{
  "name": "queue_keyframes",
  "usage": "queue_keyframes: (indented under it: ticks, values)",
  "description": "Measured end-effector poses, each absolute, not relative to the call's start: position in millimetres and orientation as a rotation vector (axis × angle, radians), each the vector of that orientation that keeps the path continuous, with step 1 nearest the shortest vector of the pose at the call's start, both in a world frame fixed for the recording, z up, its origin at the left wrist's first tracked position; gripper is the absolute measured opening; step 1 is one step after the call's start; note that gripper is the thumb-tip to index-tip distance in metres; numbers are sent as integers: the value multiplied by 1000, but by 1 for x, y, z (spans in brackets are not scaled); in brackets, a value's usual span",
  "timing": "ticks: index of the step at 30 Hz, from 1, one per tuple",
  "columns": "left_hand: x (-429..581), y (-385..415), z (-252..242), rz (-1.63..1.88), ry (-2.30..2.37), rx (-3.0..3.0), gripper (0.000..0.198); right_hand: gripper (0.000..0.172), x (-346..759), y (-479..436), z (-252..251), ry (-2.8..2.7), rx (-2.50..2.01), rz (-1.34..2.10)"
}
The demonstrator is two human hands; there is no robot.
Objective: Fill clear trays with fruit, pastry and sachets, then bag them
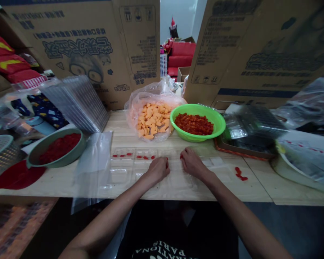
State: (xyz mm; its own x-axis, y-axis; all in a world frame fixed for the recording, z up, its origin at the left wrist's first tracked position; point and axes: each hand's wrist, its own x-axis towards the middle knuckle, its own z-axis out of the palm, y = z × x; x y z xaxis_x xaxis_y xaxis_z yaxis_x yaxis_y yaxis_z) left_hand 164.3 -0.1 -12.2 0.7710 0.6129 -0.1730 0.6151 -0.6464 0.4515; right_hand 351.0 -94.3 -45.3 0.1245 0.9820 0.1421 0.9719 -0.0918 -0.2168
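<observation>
Clear plastic trays (122, 176) with compartments lie in a row on the table. Several small red pieces (142, 157) sit in the upper compartments of the two trays at the left. My left hand (159, 169) is closed over the middle trays, with a bit of red at its fingertips. Just to its right, my right hand (191, 162) pinches a small red piece (181, 156) above a tray. Behind the hands stand a green bowl (218, 124) of red pieces and a clear bag (132, 104) of orange pieces.
Grey-green bowl (32, 158) of red pieces, red lid (18, 176), plastic sleeves (94, 162) and stacked clear trays (81, 100) are at left. Loose red pieces (240, 174), clear lids (253, 126) and a white tub (299, 169) are at right. Cardboard boxes (97, 21) wall the back.
</observation>
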Motion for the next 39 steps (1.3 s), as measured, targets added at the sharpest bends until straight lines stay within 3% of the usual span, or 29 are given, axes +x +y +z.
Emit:
queue_keyframes:
  ticks: [6,11,14,18,24,29,34,39]
  values:
    - [190,22,-9,244,983,2131,20,34,357,-96,-51,-1855,-2061,174]
    - [214,19,-18,210,988,2237,18,11,354,-91,-46,-1806,-2176,229]
    - [215,14,-21,163,963,2326,23,8,349,-88,-41,-1771,-2235,222]
    - [211,23,-20,61,925,2380,25,13,354,-92,-39,-1725,-2216,219]
    - [210,35,-25,-28,841,2424,24,38,357,-111,-49,-1921,-1935,207]
    - [211,32,-27,-33,800,2464,22,30,342,-115,-56,-1847,-2032,186]
    - [201,31,-25,62,749,2502,31,41,338,-117,-59,-1792,-1999,142]
    - [199,35,-37,88,616,2480,26,29,322,-115,-63,-1700,-2044,167]
